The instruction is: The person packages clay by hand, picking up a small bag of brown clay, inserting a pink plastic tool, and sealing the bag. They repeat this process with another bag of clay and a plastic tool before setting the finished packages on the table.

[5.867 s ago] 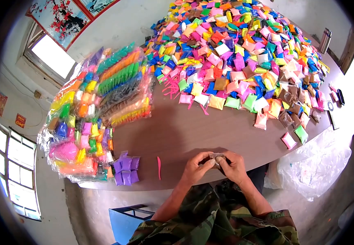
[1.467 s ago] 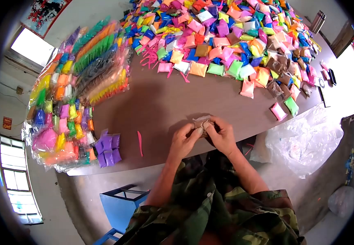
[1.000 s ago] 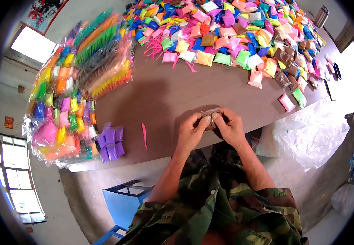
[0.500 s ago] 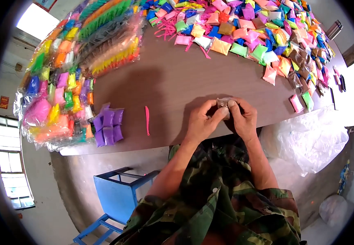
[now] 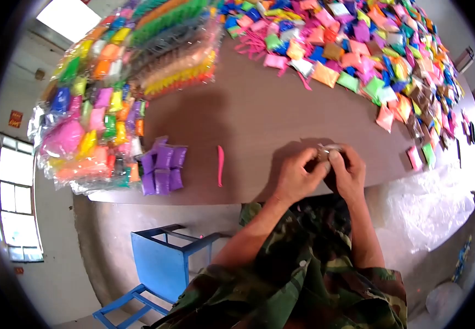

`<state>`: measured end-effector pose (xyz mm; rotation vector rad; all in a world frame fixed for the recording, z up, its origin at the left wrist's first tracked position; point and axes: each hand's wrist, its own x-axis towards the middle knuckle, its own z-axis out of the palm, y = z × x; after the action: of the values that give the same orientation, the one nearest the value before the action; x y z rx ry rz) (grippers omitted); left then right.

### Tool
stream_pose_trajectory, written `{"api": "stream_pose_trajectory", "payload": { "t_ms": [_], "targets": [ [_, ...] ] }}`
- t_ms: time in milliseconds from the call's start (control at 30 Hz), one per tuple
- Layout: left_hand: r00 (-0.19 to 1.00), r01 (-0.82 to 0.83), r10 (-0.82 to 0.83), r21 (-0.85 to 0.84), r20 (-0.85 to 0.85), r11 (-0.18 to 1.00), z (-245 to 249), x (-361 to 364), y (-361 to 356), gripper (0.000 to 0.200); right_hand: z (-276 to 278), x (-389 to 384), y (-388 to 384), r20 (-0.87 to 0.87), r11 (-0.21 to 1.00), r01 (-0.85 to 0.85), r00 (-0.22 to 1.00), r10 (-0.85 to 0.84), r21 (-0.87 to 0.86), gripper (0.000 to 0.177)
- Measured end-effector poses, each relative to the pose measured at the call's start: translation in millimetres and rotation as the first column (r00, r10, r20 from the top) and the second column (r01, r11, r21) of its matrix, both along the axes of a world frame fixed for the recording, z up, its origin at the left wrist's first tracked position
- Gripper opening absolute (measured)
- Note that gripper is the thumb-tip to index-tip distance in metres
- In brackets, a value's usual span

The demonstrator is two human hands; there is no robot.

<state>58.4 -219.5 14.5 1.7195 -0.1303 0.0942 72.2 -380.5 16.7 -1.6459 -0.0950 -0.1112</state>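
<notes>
Both hands meet over the front part of the table, pinching a small brown clear-wrapped packet (image 5: 325,153) between thumbs and fingers. My left hand (image 5: 299,176) grips its left side, and my right hand (image 5: 349,172) grips the other side. The fingers hide most of the packet. To the left of the hands, a pink plastic modelling knife (image 5: 220,166) lies flat on the brown table (image 5: 259,104). Further left sits a cluster of purple packets (image 5: 162,167), several of them side by side.
A big heap of mixed coloured packets (image 5: 352,55) covers the back right. Bagged coloured packets (image 5: 92,118) and bundles of coloured tools (image 5: 174,49) lie at the left. Clear plastic sheeting (image 5: 429,211) hangs by the right front edge. A blue stool (image 5: 160,263) stands below.
My view has turned slightly, so the table and its things appear further right. Both hands keep hold of the brown packet, with the fingers shifted a little around it.
</notes>
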Motion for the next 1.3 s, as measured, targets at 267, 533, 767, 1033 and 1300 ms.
{"api": "stream_pose_trajectory", "payload": {
  "t_ms": [267,533,767,1033,1300],
  "targets": [
    [1.0,-0.012,0.011,0.024,0.016,1.0,-2.8,0.8,2.6,0.029,-3.8,3.2,-6.5,-0.012,0.998,-0.059,0.998,0.059,0.001,0.024],
    [0.999,0.031,-0.031,-0.018,0.008,0.999,7.3,-1.9,1.4,0.031,-2.0,1.2,-12.1,0.003,0.993,-0.084,0.996,0.084,0.083,0.024],
    [1.0,0.019,-0.02,0.025,0.015,1.0,-12.3,2.1,1.4,0.028,-2.4,1.1,-4.8,-0.024,0.984,-0.063,0.997,0.067,0.164,0.021],
    [0.998,0.007,-0.008,-0.007,-0.056,1.0,19.9,-3.9,0.0,0.026,-10.6,-1.1,-10.6,-0.008,0.974,-0.039,0.999,0.042,0.222,0.019],
    [1.0,0.001,-0.001,-0.01,0.006,1.0,-2.9,-1.7,-0.1,0.022,1.5,-2.2,-3.5,-0.027,0.982,-0.089,0.995,0.095,0.164,0.019]
  ]
}}
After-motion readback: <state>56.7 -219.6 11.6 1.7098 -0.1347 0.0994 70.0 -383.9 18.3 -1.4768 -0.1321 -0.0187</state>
